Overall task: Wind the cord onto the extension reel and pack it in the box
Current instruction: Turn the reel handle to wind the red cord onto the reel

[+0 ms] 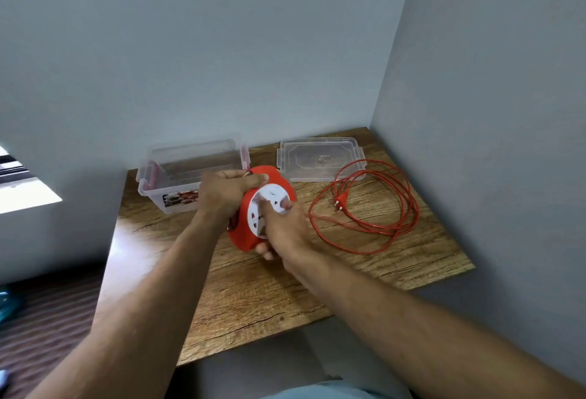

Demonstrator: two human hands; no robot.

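A red extension reel point(244, 227) with a white socket face is held upright above the wooden table point(253, 297). My left hand point(226, 191) grips its top handle. My right hand point(285, 230) lies over the white face, fingers on it and wrapped under the reel's lower edge. The red cord point(380, 233) lies in loose loops on the table to the right, its plug point(340, 200) resting inside the loops. One strand runs from the loops toward the reel. The clear plastic box point(190, 167) stands open behind the reel, at the back left.
The box's clear lid point(320, 159) lies flat at the back of the table, partly under the cord loops. Grey walls close the table at the back and right. The table's left and front edges drop to a dark floor.
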